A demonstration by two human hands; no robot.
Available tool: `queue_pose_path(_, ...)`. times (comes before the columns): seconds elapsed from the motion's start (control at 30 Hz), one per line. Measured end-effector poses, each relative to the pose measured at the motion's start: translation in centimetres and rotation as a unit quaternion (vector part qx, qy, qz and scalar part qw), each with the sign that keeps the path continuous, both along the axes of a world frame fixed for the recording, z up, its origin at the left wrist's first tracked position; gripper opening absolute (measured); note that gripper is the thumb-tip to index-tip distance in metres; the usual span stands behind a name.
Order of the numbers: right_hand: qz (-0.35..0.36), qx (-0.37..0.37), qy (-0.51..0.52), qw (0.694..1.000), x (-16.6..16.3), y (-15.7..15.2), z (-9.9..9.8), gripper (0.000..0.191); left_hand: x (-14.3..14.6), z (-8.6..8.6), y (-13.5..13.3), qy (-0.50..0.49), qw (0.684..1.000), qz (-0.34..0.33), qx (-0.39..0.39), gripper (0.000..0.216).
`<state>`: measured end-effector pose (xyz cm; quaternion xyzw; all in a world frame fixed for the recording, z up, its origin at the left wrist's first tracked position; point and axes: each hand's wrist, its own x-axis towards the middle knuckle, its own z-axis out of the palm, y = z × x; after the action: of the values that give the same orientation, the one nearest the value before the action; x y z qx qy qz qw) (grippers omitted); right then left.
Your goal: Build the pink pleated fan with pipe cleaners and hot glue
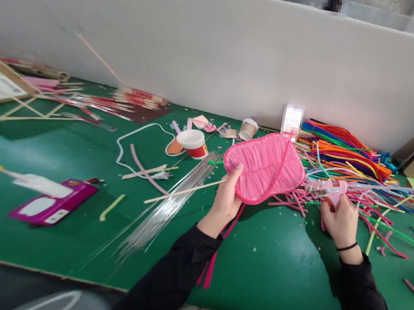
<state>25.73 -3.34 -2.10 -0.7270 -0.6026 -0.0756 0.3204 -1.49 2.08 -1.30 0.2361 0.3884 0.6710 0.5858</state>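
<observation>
A flat pink panel point(264, 167), rounded at the corners and covered with rows of fuzzy pipe cleaners, is gripped at its lower left edge by my left hand point(228, 198), thumb on its face. Loose pink strands point(209, 269) hang below that hand. My right hand point(340, 222) is wrapped round a pink hot glue gun point(334, 189), whose nozzle points left at the panel's right edge. Whether the nozzle touches the panel I cannot tell. A thin wooden stick point(185, 192) runs left from beside my left hand; its right end is hidden.
Bundles of coloured pipe cleaners point(350, 152) lie at the back right. Silvery wires point(165, 211) spread left of my hands, near a paper cup point(192, 142) and a white cord point(121, 146). A purple power strip point(54, 201) sits left. A grey partition point(209, 49) closes the back.
</observation>
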Motion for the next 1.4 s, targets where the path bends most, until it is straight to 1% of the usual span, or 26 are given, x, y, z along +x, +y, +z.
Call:
queue_pose_path(0.47, -0.016, 0.0, -0.007, 1.0, 0.05, 0.08, -0.08, 0.026, -0.1, -0.11, -0.03, -0.013, 1.0, -0.004, -0.007, 0.037)
queue_pose_path(0.77, -0.021, 0.005, -0.015, 1.0, 0.06, 0.1, -0.2, 0.027, -0.14, -0.08, -0.03, -0.007, 1.0, -0.007, -0.008, 0.041)
queue_pose_path(0.93, -0.022, 0.01, -0.017, 1.0, 0.18, 0.13, -0.28, 0.027, -0.08, -0.06, -0.07, -0.01, 1.0, -0.007, -0.017, 0.038)
queue_pose_path(1.1, -0.021, 0.002, -0.016, 1.0, 0.17, 0.11, -0.19, 0.024, -0.03, -0.05, -0.06, -0.011, 1.0, -0.008, -0.012, 0.035)
queue_pose_path(1.4, -0.018, -0.01, -0.024, 1.0, 0.21, 0.07, -0.16, 0.026, -0.1, -0.18, -0.01, -0.002, 1.0, -0.011, -0.005, 0.039)
